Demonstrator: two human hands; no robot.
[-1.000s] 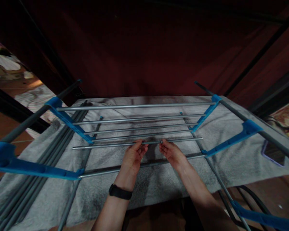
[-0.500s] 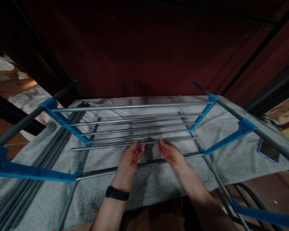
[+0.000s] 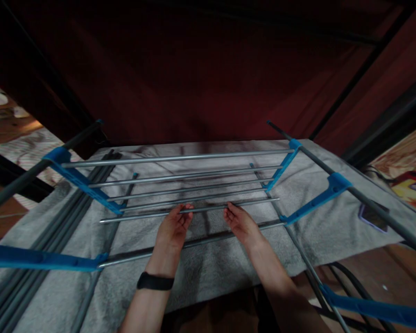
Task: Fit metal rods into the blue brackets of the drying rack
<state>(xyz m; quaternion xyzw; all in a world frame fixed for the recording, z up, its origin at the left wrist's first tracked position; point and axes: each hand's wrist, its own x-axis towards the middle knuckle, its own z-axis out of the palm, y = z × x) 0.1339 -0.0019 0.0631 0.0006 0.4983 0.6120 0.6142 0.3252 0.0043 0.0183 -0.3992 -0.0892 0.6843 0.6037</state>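
Observation:
My left hand point(image 3: 175, 225) and my right hand point(image 3: 240, 221) both pinch a thin grey metal tube point(image 3: 208, 209) near its middle. Both ends of this tube are loose, apart from the blue brackets. Around it stands a partly built rack frame: grey side poles point(image 3: 314, 159) carry blue plastic brackets point(image 3: 308, 206), with several crossbars point(image 3: 180, 158) fixed behind my hands. A lower crossbar point(image 3: 208, 240) runs just in front of the held tube, passing beneath my wrists. A black band point(image 3: 155, 281) is on my left wrist.
A grey towel-like cloth point(image 3: 225, 273) covers the surface under the frame. Several loose tubes point(image 3: 60, 229) lie bundled at the left. A phone point(image 3: 373, 216) rests at the right edge, near a red and yellow package point(image 3: 414, 185). Dark red panels point(image 3: 194, 92) rise behind.
My left hand has slid left along the tube, widening the gap between my hands. My right hand stays at about the same part of the frame. The view has shifted slightly.

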